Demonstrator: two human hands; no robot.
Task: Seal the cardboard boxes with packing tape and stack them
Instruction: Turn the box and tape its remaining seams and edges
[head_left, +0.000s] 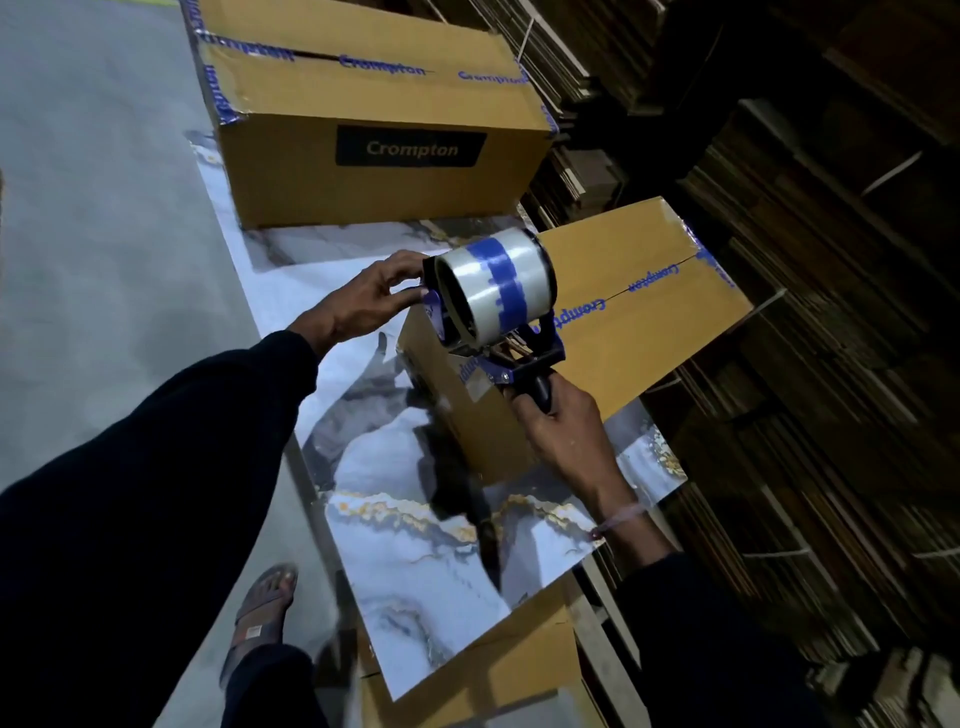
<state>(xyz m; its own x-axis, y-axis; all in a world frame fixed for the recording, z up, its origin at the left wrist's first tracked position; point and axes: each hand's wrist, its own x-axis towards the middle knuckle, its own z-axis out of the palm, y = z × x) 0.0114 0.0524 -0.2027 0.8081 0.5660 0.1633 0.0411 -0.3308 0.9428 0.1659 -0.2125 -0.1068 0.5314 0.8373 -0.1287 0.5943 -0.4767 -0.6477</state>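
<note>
The right hand (558, 426) is clamped around the dark handle of the tape dispenser (498, 306), which is held at the near end of the smaller cardboard box (623, 312). The left hand (369, 296) is held at the roll's left side, its fingertips resting on or pinching the rim; whether a loose tape end is being held there cannot be told, as the view is dim.

Trouble may be expected at the box's near edge: if the strip is not pressed down before it is cut, the end could be left lifted, and the flaps would not be held. The tape could also be wrinkled if the dispenser is pulled at an angle.

The smaller box is seen lying on the marble-patterned desk (415, 571), turned at a slant, with blue-printed tape already laid along its top seam. A larger cardboard box (363, 171) is set farther along the desk, well apart, and has been taped along its seam and edges. Neither box has yet been stacked.
</note>
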